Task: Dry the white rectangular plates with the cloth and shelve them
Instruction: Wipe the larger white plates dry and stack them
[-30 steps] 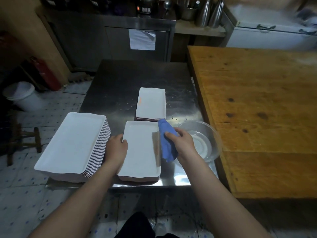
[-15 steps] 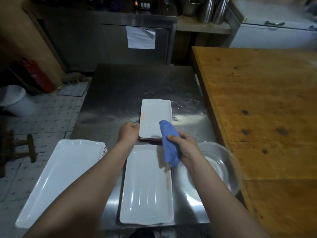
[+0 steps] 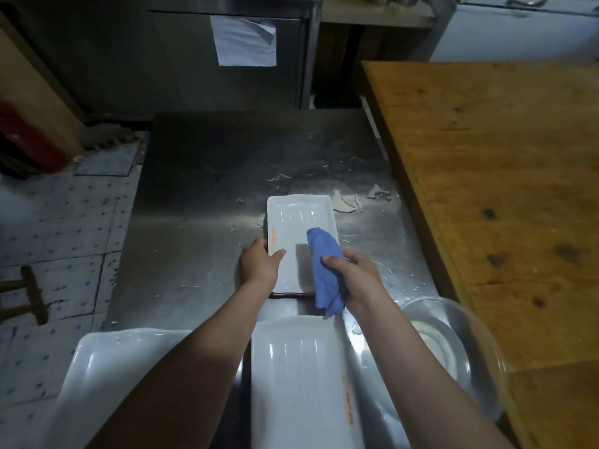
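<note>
Your left hand [image 3: 259, 267] grips the left rim of the far white rectangular plate [image 3: 296, 222], thumb on top, on the wet steel table [image 3: 207, 189]. Your right hand [image 3: 356, 277] clutches the blue cloth [image 3: 325, 270], which lies over that plate's right side. A second plate [image 3: 301, 377] sits nearer you, between a plate stack [image 3: 107, 367] and a glass bowl [image 3: 453, 348].
</note>
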Motion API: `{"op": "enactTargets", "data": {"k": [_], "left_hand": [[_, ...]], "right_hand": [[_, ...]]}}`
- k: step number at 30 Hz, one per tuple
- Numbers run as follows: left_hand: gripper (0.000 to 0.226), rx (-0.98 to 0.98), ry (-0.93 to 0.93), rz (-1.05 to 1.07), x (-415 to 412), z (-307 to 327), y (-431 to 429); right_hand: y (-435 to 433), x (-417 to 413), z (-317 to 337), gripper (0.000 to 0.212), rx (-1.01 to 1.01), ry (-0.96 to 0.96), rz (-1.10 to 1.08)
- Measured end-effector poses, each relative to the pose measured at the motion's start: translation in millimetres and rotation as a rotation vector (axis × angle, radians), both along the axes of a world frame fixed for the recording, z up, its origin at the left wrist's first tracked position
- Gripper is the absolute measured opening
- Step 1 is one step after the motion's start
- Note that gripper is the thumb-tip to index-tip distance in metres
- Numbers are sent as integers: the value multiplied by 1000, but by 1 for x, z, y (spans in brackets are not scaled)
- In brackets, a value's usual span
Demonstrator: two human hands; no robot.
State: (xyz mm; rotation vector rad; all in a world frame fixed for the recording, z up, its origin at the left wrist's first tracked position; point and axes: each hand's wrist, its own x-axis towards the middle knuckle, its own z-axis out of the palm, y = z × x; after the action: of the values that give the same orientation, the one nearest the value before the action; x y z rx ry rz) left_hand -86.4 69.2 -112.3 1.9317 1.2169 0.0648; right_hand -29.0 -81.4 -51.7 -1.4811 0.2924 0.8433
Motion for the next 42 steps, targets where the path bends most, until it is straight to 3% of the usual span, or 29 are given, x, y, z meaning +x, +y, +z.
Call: {"op": "enactTargets", "data": {"k": [7, 15, 19, 24, 33, 38, 42], "left_hand": [[24, 215, -41, 79, -3, 4, -8], [19, -66, -236, 186, 5, 21, -9], [10, -173, -298, 222, -1, 27, -7], [9, -203, -389, 284, -13, 43, -17], [8, -99, -486, 168, -25, 90, -75], [6, -19, -539, 47, -22, 112, -124], [9, 29, -577, -46, -22, 124, -159]], "right_hand": [[4, 3, -1, 24, 2, 14, -42], [-4, 6, 13, 22, 71, -17, -102], [-19, 7, 23, 33, 145, -43, -130], [-46, 8, 37, 36, 219, -85, -211], [-105, -7, 53, 31, 244, -175, -271], [-148, -17, 58, 14, 224, -245, -255], [-183, -24, 58, 20, 211, -254, -295]]}}
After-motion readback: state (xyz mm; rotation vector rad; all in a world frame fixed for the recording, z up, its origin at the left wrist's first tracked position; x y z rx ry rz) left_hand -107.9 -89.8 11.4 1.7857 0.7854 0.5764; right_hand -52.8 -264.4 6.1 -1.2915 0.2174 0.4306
